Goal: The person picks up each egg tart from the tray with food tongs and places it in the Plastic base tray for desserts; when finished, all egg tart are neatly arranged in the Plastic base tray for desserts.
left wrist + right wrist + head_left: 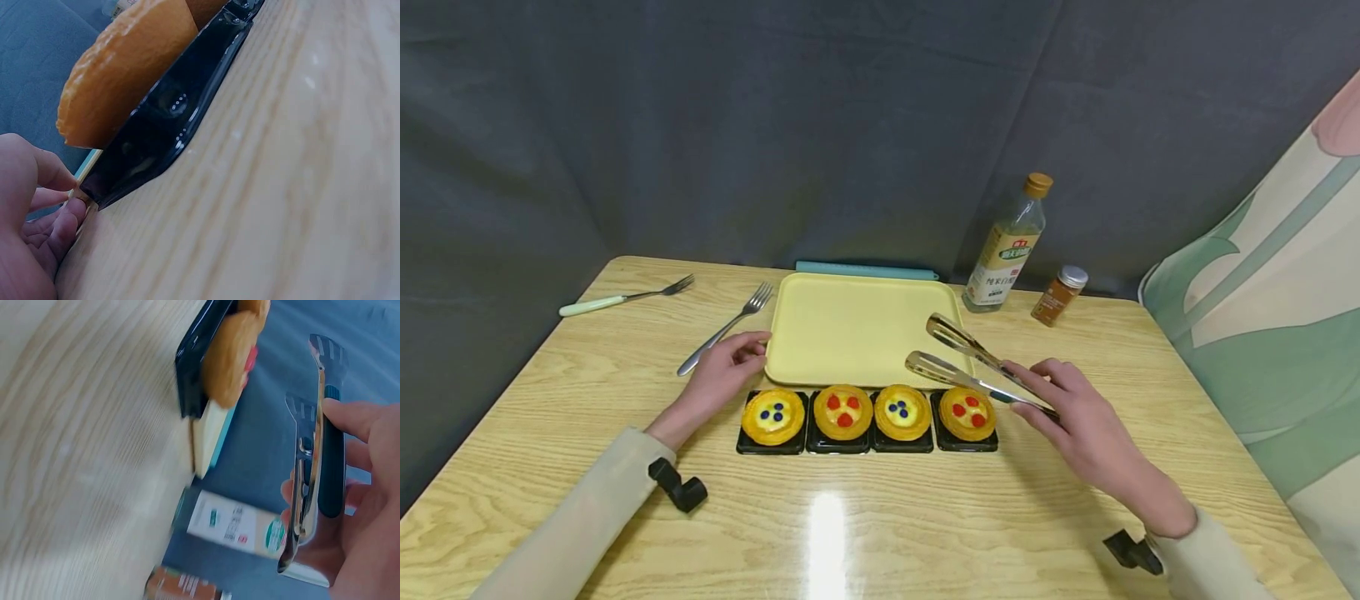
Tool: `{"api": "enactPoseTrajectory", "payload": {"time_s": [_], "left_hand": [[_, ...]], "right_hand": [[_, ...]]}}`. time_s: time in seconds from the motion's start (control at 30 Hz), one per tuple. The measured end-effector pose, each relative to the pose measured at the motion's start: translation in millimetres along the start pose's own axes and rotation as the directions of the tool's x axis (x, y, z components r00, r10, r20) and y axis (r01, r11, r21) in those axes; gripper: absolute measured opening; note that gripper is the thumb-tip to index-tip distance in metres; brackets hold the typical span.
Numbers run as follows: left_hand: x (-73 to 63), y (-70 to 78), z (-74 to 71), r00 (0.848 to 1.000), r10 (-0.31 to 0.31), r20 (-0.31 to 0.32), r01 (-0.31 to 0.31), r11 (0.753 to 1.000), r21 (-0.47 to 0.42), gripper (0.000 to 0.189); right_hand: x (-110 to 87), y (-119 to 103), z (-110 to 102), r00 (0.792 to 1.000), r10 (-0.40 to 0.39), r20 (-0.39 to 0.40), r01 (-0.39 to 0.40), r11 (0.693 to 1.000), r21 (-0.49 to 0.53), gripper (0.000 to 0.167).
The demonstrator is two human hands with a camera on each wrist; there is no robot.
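My right hand (1086, 421) holds metal tongs (331, 456) with dark grips, their two arms spread apart. The tips hang over the right part of a pale yellow tray (857, 329), close to the rightmost egg tart (957, 410), which is topped with red pieces. At the tray's left edge, my left hand (727, 367) pinches the rim between thumb and finger; the left wrist view shows these fingertips beside a black plastic holder (150, 131). Several tarts stand in a row on such holders along the tray's near side, blue-topped (772, 417) and red-topped (843, 413) ones alternating.
A metal fork (722, 332) lies left of the tray, and a green-handled fork (625, 298) farther left. Behind the tray is a blue-green bar (865, 271). A glass bottle (1006, 250) and a small spice jar (1060, 296) stand at the back right, before a dark curtain (775, 125).
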State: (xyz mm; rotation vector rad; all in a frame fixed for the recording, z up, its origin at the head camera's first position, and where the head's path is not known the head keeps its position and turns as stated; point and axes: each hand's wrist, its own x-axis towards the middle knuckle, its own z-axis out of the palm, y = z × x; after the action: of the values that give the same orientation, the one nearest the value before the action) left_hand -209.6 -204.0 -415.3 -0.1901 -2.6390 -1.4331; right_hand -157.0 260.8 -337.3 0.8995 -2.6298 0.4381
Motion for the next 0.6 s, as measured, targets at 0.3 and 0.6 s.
{"api": "enactPoseTrajectory", "payload": {"time_s": [0.3,0.6], "left_hand": [[-0.5,0.2,0.1,1.0,-0.002,0.001,0.002,1.0,0.007,0.04],[-0.4,1.7,-0.4,1.0,-0.01,0.003,0.01,1.0,-0.001,0.039]], "right_hand": [[-13.0,34,1,0.998,0.017,-0.054,-0.023,0.993,-0.114,0.052],[-20.9,66,10,0.991,-0.033,-0.127,0.003,0.973,-0.23,0.046]]}}
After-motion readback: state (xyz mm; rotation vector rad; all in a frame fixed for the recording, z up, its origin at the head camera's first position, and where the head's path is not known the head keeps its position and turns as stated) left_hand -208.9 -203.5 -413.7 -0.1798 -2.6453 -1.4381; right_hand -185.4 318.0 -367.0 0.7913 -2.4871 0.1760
